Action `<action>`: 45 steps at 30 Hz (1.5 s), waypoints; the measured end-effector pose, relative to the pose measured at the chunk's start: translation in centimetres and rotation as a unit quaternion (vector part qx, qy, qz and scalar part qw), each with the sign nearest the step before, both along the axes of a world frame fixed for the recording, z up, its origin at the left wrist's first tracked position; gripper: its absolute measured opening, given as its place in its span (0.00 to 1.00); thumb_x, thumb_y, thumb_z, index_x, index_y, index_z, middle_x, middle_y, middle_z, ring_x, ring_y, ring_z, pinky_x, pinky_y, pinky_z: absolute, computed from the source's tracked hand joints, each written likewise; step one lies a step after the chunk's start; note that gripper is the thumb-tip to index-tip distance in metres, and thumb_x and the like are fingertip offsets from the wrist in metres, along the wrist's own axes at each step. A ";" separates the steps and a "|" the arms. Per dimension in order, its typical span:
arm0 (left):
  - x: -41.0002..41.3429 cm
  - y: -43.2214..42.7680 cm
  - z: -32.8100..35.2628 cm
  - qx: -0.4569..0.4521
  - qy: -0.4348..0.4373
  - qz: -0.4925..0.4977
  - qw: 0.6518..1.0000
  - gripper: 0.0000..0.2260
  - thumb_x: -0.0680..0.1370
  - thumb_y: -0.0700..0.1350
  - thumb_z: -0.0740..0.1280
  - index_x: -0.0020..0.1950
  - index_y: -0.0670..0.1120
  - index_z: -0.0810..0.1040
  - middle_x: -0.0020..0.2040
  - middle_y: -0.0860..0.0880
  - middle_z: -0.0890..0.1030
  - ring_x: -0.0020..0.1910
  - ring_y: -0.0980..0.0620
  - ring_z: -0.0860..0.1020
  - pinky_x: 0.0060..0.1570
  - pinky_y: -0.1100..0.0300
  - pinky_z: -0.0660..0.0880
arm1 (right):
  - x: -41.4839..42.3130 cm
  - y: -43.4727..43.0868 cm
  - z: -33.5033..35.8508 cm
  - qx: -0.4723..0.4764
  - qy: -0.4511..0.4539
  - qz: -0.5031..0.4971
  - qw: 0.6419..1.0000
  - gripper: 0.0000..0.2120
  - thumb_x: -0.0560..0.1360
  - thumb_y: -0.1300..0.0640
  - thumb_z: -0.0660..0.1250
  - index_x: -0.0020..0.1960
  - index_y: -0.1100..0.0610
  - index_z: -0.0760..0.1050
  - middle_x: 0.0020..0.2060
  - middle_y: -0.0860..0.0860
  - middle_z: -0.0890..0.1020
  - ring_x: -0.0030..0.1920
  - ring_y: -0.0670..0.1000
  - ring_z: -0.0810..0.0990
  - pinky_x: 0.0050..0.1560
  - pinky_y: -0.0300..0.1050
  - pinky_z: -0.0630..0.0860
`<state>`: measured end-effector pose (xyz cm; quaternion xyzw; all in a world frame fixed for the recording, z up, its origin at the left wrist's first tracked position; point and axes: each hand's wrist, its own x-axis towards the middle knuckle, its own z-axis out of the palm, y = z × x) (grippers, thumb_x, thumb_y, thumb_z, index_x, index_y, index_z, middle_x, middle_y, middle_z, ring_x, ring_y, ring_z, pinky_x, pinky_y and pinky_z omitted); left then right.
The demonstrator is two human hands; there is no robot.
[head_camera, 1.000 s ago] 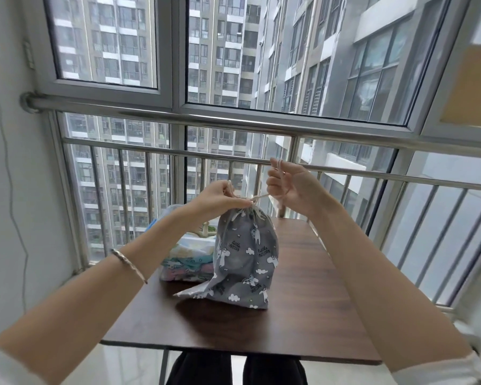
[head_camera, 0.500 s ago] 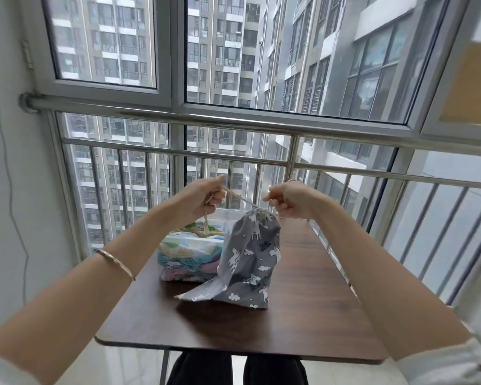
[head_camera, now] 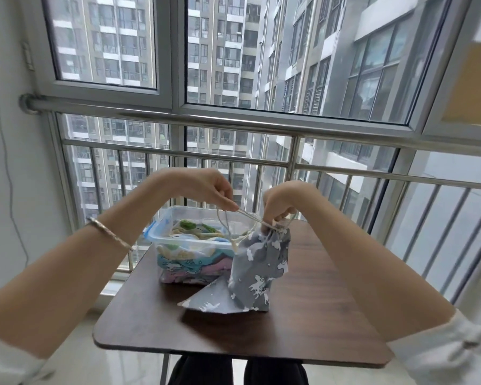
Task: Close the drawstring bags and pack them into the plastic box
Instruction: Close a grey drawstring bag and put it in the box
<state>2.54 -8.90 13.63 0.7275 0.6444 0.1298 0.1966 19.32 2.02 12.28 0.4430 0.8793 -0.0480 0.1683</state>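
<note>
A grey drawstring bag (head_camera: 257, 269) with white unicorn prints stands upright on the dark wooden table (head_camera: 311, 329), its neck gathered tight. My right hand (head_camera: 282, 204) pinches the bag's neck from above. My left hand (head_camera: 215, 190) holds the cream drawstring (head_camera: 228, 226), which loops down from my fingers to the neck. Behind and left of the bag sits a clear plastic box (head_camera: 175, 237) with a blue latch, filled with several folded colourful bags.
A steel railing (head_camera: 331, 168) and window glass stand right behind the table. A white wall with a thin cable (head_camera: 9, 176) is on the left. My dark-trousered knees (head_camera: 236, 370) are under the table's near edge.
Both hands have come lower and closer together over the bag's neck. The taut cord between them has gone slack into a hanging loop. The bag leans slightly more to the right.
</note>
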 end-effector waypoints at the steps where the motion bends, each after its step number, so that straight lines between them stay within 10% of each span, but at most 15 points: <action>1: 0.1 0.2 0.1 0.003 0.010 0.013 1.000 0.11 0.73 0.55 0.71 0.37 0.49 0.79 0.29 0.57 0.73 0.29 0.58 0.68 0.32 0.66 0.66 | -0.3 -0.1 0.0 0.001 0.009 0.003 1.000 0.10 0.74 0.55 0.69 0.39 0.60 0.76 0.31 0.50 0.73 0.28 0.48 0.65 0.28 0.38 0.63; 6: 0.5 1.0 0.0 0.107 -0.143 0.090 0.980 0.09 0.74 0.49 0.71 0.43 0.43 0.82 0.35 0.50 0.84 0.31 0.59 0.80 0.33 0.66 0.74 | -0.1 -1.2 -0.4 -0.149 0.218 0.032 0.964 0.11 0.78 0.63 0.61 0.56 0.64 0.79 0.32 0.49 0.74 0.28 0.45 0.64 0.26 0.34 0.62; 12: 2.8 2.6 -2.0 0.102 -0.351 0.148 0.919 0.15 0.80 0.48 0.62 0.56 0.37 0.78 0.50 0.39 0.83 0.44 0.48 0.83 0.48 0.57 0.81 | 0.5 -2.2 -1.2 -0.326 0.417 0.061 0.846 0.14 0.81 0.55 0.60 0.45 0.62 0.78 0.30 0.49 0.73 0.29 0.45 0.66 0.31 0.37 0.60; 18: 5.9 1.8 -4.7 0.170 -0.309 0.081 0.932 0.21 0.82 0.56 0.47 0.57 0.39 0.68 0.41 0.47 0.74 0.39 0.56 0.74 0.34 0.72 0.74 | 0.8 -2.8 -1.9 -0.328 0.569 -0.051 0.753 0.13 0.81 0.56 0.61 0.42 0.62 0.75 0.30 0.52 0.75 0.26 0.46 0.68 0.26 0.36 0.62; 26: 4.1 1.3 -5.1 0.214 -0.267 0.036 0.939 0.35 0.77 0.62 0.54 0.74 0.38 0.55 0.52 0.41 0.81 0.48 0.54 0.81 0.49 0.58 0.79 | 0.9 -3.8 -2.1 -0.229 0.628 -0.014 0.744 0.11 0.78 0.55 0.67 0.44 0.62 0.81 0.31 0.52 0.77 0.33 0.49 0.76 0.42 0.42 0.76; 32: 1.0 0.2 -4.3 0.249 -0.203 0.042 0.946 0.12 0.78 0.45 0.65 0.57 0.38 0.79 0.31 0.52 0.75 0.25 0.63 0.70 0.26 0.70 0.68 | 1.6 -2.9 -1.4 -0.167 0.659 -0.011 0.734 0.11 0.79 0.55 0.65 0.42 0.59 0.81 0.29 0.51 0.77 0.35 0.50 0.76 0.55 0.50 0.74; 38: 1.3 0.1 -4.1 0.139 -0.245 0.038 0.959 0.09 0.79 0.44 0.64 0.55 0.42 0.80 0.42 0.50 0.80 0.41 0.56 0.76 0.43 0.66 0.69 | 0.5 -3.3 -1.7 -0.155 0.623 0.010 0.767 0.10 0.78 0.56 0.65 0.46 0.62 0.81 0.32 0.52 0.80 0.34 0.47 0.78 0.55 0.48 0.76; 45: 1.7 1.4 -4.8 0.180 -0.317 0.073 0.928 0.12 0.75 0.49 0.70 0.47 0.40 0.83 0.31 0.54 0.78 0.28 0.63 0.72 0.32 0.71 0.67 | 1.4 -2.5 -1.3 -0.107 0.590 0.030 0.800 0.07 0.75 0.59 0.69 0.48 0.62 0.80 0.36 0.55 0.81 0.38 0.47 0.80 0.50 0.45 0.76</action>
